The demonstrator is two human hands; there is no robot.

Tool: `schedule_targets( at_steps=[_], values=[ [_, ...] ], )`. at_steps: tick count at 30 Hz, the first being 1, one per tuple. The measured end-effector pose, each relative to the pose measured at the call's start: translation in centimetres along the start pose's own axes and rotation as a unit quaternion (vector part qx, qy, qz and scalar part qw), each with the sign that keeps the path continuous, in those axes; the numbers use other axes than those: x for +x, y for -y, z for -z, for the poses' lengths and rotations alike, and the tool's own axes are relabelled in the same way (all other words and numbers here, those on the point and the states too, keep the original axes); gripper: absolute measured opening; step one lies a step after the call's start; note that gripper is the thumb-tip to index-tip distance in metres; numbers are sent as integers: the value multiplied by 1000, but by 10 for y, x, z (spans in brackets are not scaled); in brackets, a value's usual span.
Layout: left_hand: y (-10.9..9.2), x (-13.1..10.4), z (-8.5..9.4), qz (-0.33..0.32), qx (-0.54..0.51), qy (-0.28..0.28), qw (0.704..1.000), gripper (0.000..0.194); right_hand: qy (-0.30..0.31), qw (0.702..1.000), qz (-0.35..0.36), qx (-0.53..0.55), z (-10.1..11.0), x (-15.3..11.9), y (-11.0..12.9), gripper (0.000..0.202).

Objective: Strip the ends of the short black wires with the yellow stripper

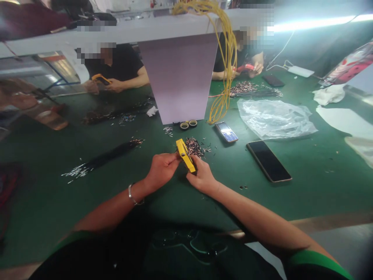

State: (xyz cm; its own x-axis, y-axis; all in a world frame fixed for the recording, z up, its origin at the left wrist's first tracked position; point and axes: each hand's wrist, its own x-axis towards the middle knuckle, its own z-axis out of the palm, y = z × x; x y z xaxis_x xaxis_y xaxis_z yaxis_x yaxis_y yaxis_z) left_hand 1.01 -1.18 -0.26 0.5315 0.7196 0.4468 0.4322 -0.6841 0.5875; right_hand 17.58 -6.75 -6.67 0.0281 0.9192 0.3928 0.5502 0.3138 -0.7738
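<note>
My right hand (201,175) is closed around a yellow hand tool (185,156) above the green table (186,210). Beside the tool's upper end, my left hand (163,169) is closed, its thumb and finger pinched together; what lies between them is too small to make out. Just behind the tool is a pile of short dark wires with coppery ends (194,147). To the left lies a long bundle of black wires (112,154), silvery at its near end and coppery at the other.
Right of the wires are a keypad phone (226,132), a black smartphone (269,161) and a clear plastic bag (276,118). Two tape rolls (188,124) sit before a pale panel (182,77). Yellow cables (229,50) hang down. Two people work across the table.
</note>
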Motion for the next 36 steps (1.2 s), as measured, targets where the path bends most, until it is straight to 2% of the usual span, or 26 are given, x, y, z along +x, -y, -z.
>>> schedule_targets(
  at_steps=[16,29,36],
  values=[
    [1,0,3,-18,4,5,1000,42,-18,999,35,-37,-4,0,-6,27],
    [2,2,3,-30,-1,4,1000,41,-1,999,10,-32,-3,1,-4,20],
    [7,-1,2,-7,11,29,1000,37,-1,1000,5,-25,-6,1,-6,16]
  ],
)
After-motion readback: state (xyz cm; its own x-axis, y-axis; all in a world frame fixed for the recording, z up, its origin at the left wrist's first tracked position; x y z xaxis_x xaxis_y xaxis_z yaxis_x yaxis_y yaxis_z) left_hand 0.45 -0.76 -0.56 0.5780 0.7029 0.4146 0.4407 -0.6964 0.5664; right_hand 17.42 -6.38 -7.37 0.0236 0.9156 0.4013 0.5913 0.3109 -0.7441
